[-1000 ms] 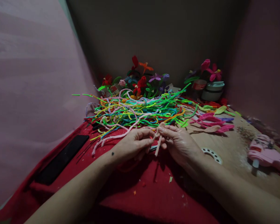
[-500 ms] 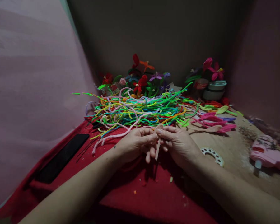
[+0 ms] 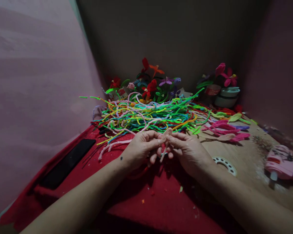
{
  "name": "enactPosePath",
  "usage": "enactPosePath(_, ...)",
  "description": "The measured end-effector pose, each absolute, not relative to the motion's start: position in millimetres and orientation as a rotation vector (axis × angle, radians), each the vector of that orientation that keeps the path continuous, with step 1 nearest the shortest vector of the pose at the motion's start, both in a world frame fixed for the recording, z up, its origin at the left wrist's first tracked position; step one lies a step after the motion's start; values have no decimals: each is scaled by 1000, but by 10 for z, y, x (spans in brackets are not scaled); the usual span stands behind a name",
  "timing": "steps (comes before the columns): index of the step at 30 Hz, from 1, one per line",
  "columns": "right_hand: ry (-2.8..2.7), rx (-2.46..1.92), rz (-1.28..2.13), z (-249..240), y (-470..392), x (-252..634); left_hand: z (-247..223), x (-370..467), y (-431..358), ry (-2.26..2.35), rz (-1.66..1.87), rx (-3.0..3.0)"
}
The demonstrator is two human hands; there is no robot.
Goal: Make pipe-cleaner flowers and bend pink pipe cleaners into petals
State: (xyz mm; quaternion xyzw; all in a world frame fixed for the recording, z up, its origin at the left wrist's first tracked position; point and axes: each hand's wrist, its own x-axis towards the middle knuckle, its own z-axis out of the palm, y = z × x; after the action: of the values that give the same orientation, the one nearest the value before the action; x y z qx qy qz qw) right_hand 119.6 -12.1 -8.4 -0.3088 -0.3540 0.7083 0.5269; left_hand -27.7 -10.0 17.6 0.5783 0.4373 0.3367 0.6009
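Between both hands is a beige pipe-cleaner petal [image 3: 168,132], its rounded loop up and its thin stem slanting down to the left. My left hand [image 3: 144,147] pinches it from the left between thumb and forefinger. From the other side, my right hand [image 3: 189,150] also grips it, thumb on the loop's lower edge. The fingers hide part of the stem. Just beyond the hands lies a heap of colourful pipe cleaners [image 3: 146,113]. A similar beige petal [image 3: 224,137] rests on the board beside several pink petals [image 3: 221,126].
A black phone [image 3: 68,164] lies left on the red cloth [image 3: 146,208]. To the right are a white ring with holes [image 3: 226,165] and a pink glue gun [image 3: 282,162]. Pipe-cleaner flowers [image 3: 150,87] and a lidded pale container [image 3: 227,97] stand at the back.
The petal has tipped, so more of its loop rises above my fingers and its stem end leans further left. The whole view has shifted slightly.
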Motion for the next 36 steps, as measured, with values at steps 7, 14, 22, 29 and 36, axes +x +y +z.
enactPosePath(7, -1101, -895, 1763, -134, -138, 1191, 202, -288, -84, 1131, 897, 1420)
enactPosePath(14, -1028, -798, 1580, -38, -194, 1178, 172, -282, -84, 1130, 932, 1470)
enactPosePath(22, -1238, -902, 1106, -29, -224, 1180, 142, -219, -122, 1135, 946, 1497)
enactPosePath(29, -1505, -1038, 572, -83, -259, 1181, 84, -224, -132, 1134, 975, 1595)
enactPosePath(36, -1585, -999, 549, -103, -277, 1160, -13, -230, -138, 1145, 1045, 1682)
